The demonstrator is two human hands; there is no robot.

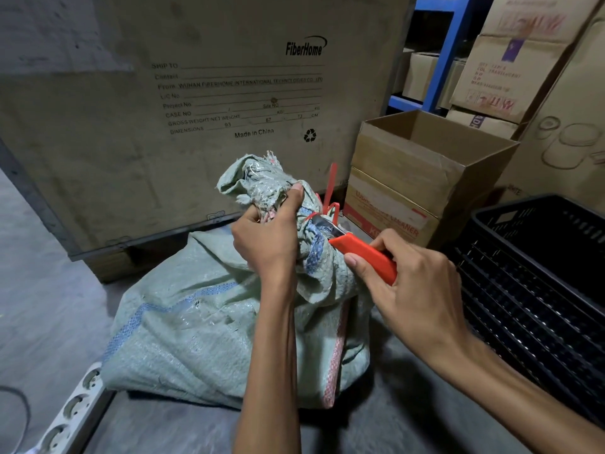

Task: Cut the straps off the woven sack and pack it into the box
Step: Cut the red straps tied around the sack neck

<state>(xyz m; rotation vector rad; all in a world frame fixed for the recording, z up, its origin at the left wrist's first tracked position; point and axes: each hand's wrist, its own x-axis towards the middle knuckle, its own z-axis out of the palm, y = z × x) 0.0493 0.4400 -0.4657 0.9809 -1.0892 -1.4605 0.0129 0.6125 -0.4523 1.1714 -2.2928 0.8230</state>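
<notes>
A pale green woven sack (203, 329) with blue and red stripes sits on the floor, its neck gathered upward. My left hand (268, 237) grips the bunched neck of the sack. A red strap (329, 194) is tied around the neck, its loose end sticking up. My right hand (409, 286) holds a red-handled utility knife (363, 257), whose metal blade touches the sack's neck right at the strap. An open cardboard box (435, 172) stands behind and to the right of the sack.
A large FiberHome crate (163, 109) fills the background. A black plastic crate (543, 276) sits on the right. Stacked cartons (504, 70) and a blue shelf frame (442, 54) are at the far right. A white power strip (75, 407) lies bottom left.
</notes>
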